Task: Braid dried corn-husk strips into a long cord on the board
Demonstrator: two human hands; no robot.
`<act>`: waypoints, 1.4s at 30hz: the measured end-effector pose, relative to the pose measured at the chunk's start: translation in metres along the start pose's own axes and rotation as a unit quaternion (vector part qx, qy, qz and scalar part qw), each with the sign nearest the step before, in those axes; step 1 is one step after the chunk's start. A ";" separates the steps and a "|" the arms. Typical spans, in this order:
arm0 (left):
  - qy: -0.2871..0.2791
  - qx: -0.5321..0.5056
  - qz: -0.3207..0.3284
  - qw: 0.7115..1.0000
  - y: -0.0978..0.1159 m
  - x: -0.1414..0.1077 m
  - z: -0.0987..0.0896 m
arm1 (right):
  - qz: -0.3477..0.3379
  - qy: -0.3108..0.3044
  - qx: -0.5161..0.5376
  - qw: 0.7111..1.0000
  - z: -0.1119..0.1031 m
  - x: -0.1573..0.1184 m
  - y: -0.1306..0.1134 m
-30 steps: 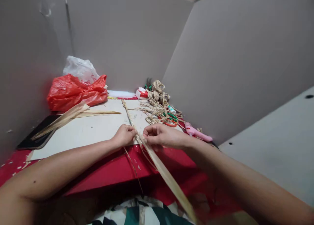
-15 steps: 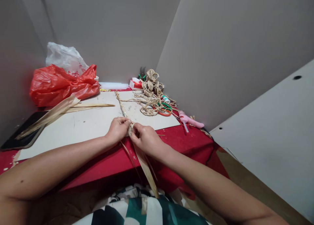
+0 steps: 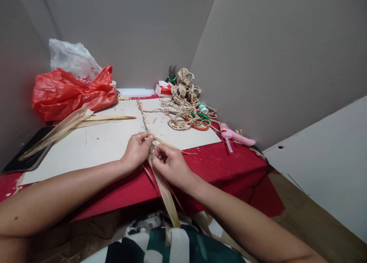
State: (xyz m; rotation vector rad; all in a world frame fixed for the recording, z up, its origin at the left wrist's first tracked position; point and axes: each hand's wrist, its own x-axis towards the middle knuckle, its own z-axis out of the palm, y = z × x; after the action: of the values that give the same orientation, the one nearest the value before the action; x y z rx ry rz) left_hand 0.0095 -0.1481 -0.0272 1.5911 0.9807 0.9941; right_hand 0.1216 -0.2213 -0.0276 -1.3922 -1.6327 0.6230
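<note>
At the table's front edge, my left hand [image 3: 139, 148] is closed, thumb and fingers pinching the near end of a braided cord [image 3: 142, 114]. The cord runs away from me over the white board. Close on its right, my right hand [image 3: 171, 163] has curled fingers at a broad, pale dried-leaf strip [image 3: 166, 196] that hangs from the cord's end down to my lap. A thinner strip [image 3: 172, 146] points out to the right past my right hand. Another thin strand [image 3: 150, 177] dangles below my left hand. My right fingertips are partly hidden.
The white board [image 3: 114, 140] lies on a red cloth [image 3: 206, 163]. Coiled cord [image 3: 179, 121], scissors [image 3: 202, 125] and a pink glue gun [image 3: 236, 135] sit right. On the left are a red plastic bag [image 3: 71, 94], dried leaves [image 3: 63, 131] and a dark flat device [image 3: 28, 159].
The head view has shifted slightly, so the table items appear moved. A thin strip now sticks out farther to the right beyond my right hand. Both hands stay together at the cord's end.
</note>
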 end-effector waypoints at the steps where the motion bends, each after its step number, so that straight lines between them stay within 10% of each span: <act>1: 0.002 0.007 0.003 1.000 0.001 0.000 0.000 | 0.027 -0.010 0.052 0.998 0.000 0.000 0.000; 7: 0.006 0.002 -0.004 1.000 0.004 -0.003 0.001 | 0.148 -0.081 0.234 0.958 -0.004 0.000 0.001; 15: 0.004 -0.011 0.023 1.000 0.000 -0.002 0.001 | -0.040 -0.059 0.005 0.997 -0.010 0.009 0.006; 23: 0.035 -0.025 0.005 0.999 0.003 -0.004 0.001 | -0.057 -0.034 0.014 0.998 -0.009 0.005 0.001; 42: 0.019 -0.030 0.008 0.999 0.002 -0.002 0.003 | -0.121 -0.005 -0.324 0.938 -0.006 0.006 -0.003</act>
State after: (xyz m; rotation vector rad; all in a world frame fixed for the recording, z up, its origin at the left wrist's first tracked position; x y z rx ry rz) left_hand 0.0121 -0.1516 -0.0257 1.5376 0.9564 1.0589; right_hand 0.1250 -0.2168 -0.0204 -1.5915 -2.0817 -0.0760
